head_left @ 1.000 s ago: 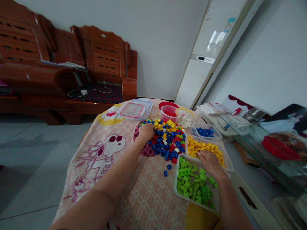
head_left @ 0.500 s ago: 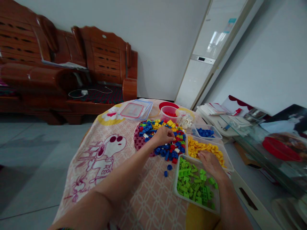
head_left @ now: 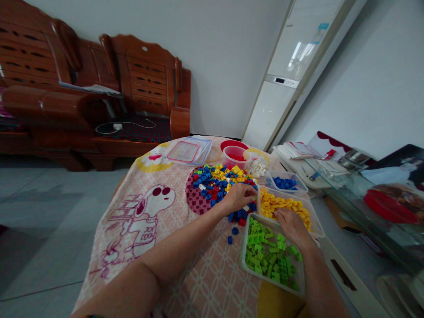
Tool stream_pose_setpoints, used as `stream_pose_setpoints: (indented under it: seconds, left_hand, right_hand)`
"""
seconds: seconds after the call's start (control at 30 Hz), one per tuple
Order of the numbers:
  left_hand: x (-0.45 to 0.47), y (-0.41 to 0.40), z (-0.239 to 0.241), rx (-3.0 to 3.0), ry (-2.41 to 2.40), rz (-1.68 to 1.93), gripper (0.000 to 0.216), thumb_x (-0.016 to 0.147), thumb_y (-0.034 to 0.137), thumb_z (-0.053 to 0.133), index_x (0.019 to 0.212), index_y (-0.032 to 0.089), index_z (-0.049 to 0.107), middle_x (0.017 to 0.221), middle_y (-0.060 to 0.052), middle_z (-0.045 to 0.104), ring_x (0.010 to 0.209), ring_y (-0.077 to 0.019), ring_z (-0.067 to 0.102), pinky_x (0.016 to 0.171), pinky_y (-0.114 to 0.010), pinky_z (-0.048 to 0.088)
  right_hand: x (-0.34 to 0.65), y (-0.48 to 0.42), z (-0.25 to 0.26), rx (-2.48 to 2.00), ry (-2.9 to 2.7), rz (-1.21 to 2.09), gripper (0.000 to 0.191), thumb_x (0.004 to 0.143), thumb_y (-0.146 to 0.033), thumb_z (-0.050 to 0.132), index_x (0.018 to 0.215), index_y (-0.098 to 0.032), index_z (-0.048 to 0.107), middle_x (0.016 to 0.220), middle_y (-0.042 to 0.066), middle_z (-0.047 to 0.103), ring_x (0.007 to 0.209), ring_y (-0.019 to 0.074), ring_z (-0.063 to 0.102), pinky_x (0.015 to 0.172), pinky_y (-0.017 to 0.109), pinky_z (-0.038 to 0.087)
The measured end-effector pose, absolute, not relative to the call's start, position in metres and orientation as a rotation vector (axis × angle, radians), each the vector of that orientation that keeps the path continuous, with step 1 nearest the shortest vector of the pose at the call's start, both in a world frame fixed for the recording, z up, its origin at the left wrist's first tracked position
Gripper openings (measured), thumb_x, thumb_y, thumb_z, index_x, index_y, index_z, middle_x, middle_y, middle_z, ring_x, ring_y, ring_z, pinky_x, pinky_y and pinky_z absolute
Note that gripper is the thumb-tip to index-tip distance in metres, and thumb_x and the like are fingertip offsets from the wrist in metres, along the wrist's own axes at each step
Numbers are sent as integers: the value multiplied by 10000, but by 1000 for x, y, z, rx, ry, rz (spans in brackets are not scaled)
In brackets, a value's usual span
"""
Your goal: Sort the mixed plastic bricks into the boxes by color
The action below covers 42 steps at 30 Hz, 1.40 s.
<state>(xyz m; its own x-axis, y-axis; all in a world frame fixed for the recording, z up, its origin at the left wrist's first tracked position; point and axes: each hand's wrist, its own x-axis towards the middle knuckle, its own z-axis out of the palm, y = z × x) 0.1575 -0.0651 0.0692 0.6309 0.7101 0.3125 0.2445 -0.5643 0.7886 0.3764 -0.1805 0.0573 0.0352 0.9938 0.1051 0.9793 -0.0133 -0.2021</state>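
Green plastic bricks (head_left: 261, 254), yellow bricks (head_left: 281, 205) and blue bricks (head_left: 284, 182) lay sorted in clear plastic tubs (head_left: 244, 240) at the table's (head_left: 205, 269) right edge, while the mixed-colour brick pile (head_left: 212, 181) lay unsorted mid-table under the left hand (head_left: 239, 196), whose curled grip hid any contents, and the right hand (head_left: 291, 223) lay flat and empty.

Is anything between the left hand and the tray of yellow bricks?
Nothing visible. The left hand lies on the near right edge of the mixed brick pile, close beside the rim of the yellow tray, with only loose bricks between. The right hand rests over that tray's near corner and the green tray.
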Motion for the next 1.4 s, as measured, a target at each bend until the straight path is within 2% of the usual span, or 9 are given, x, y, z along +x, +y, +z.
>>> stream_pose_setpoints:
  seconds: [0.13,0.23,0.37,0.57,0.73,0.93,1.1,1.27,1.4]
  left_hand:
    - [125,-35,83,2274,1067,812,182,742,201,595,844,161,741,778,-29,722,722,-143,637,691,-219,468]
    - [97,-16,90,2337,1406,762,199,748,230,583,847,165,743,807,-53,721,768,-168,633,719,-241,464]
    - [70,-4,95,2334,1699,500,205,747,249,577,840,167,741,843,-76,721,802,-190,642,730,-249,472]
    - [66,-2,88,2389,1759,219,202,723,228,614,864,140,729,899,-125,716,881,-243,661,785,-306,502]
    - [73,0,75,2378,1829,215,295,709,276,669,962,127,695,926,-162,705,958,-285,656,830,-349,514]
    - [76,0,70,2355,1855,233,304,740,265,624,987,98,680,958,-200,695,954,-321,658,805,-391,527]
    - [71,-1,81,2355,1757,294,237,721,247,622,890,114,721,889,-164,705,901,-297,665,786,-359,510]
    - [87,-14,94,2383,1469,627,241,758,342,597,811,165,752,770,-73,717,742,-195,646,689,-262,467]
    - [122,-42,93,2339,1161,768,211,762,317,605,767,163,750,715,-37,711,685,-148,619,616,-213,419]
  right_hand:
    - [377,-181,57,-2071,-2044,95,385,928,-327,287,717,-191,578,763,67,647,731,183,581,707,287,383]
    - [377,-181,56,-2067,-2052,101,380,929,-314,283,730,-185,580,800,79,653,753,184,584,723,286,387]
    - [377,-181,56,-2070,-2069,89,389,936,-311,282,732,-184,588,807,81,654,773,186,589,734,279,391]
    - [378,-181,55,-2077,-2064,55,382,937,-308,301,744,-181,605,825,79,664,791,188,596,746,278,392]
    - [376,-182,55,-2076,-2056,37,393,937,-307,298,753,-184,622,821,77,670,786,183,591,755,274,395]
    - [375,-182,57,-2070,-2066,44,393,932,-311,285,720,-187,592,777,75,653,749,183,578,722,282,388]
    - [375,-182,59,-2048,-2077,56,387,930,-312,271,696,-195,557,769,68,639,715,174,567,677,277,376]
    - [373,-182,60,-2072,-2069,77,389,928,-320,273,686,-196,550,750,67,634,710,177,568,677,280,375]
    - [373,-181,60,-2075,-2041,86,368,917,-311,297,701,-192,570,754,65,642,714,177,570,679,280,377]
